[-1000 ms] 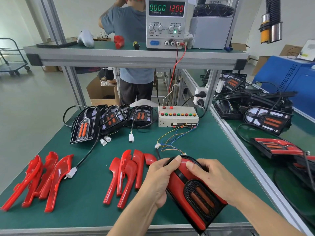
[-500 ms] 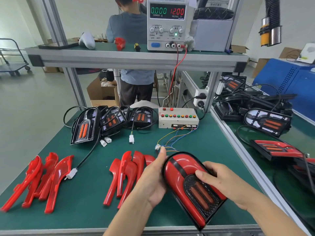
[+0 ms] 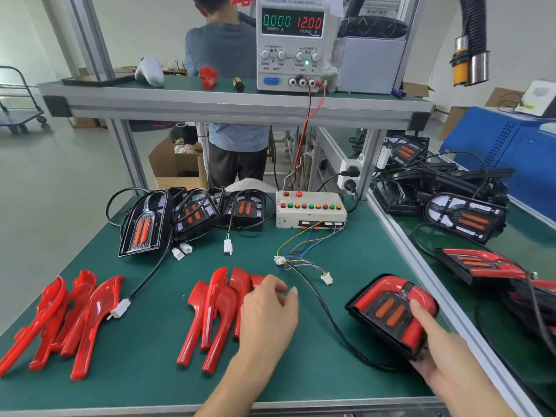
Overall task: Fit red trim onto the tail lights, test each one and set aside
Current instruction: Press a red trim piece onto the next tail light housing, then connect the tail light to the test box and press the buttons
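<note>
A tail light with red trim fitted sits at the bench's right side, and my right hand grips its near corner with the thumb on the trim. Its black cable runs left toward a white connector. My left hand hovers over the middle pile of red trim pieces, fingers loosely curled and holding nothing. A second pile of red trims lies at the left. Several untrimmed tail lights lean at the back left. The button test box stands behind, with coloured wires ending in a plug.
A power supply reading 12.00 V stands on the upper shelf. Finished and loose tail lights lie on the neighbouring bench to the right, past an aluminium rail. A person stands behind the bench.
Both hands held the trimmed tail light in the middle. Now my left hand has let go and moved left over the trims, and my right hand has carried the light to the right.
</note>
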A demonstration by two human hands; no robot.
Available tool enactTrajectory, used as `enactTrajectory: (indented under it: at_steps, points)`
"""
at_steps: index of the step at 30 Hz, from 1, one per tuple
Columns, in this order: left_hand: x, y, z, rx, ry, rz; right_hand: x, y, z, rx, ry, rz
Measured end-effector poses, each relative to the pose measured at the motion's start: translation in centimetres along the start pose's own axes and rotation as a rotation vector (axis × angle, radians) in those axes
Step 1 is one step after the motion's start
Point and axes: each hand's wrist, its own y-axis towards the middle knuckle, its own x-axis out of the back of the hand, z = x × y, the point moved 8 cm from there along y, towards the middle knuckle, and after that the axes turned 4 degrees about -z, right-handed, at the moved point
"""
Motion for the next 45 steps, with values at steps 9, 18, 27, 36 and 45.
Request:
enactTrajectory:
  at_steps: [9,18,27,36,45]
  points:
    - [-6.1,5.0,-0.8,0.165,0.147,0.361,-1.4,0.9,0.4,0.055,-0.214,0.040]
    - [-5.6,0.5,0.9,0.393,-0.340,0.397,-0.4,-1.0,4.4,0.521,-0.943,-0.096]
    - [-5.1,-2.8,-0.4,0.220,-0.378,0.523,-9.2,-6.6,5.6,0.887,-0.839,0.128]
    - [-5.1,-3.7,-2.5,-0.067,-0.230,0.581,-14.8,-1.6,3.3,0.554,-0.833,0.253]
    - [-8.5,3.8,-5.4,-0.162,0.042,0.351,-9.7,0.2,4.8,0.314,-0.218,0.146]
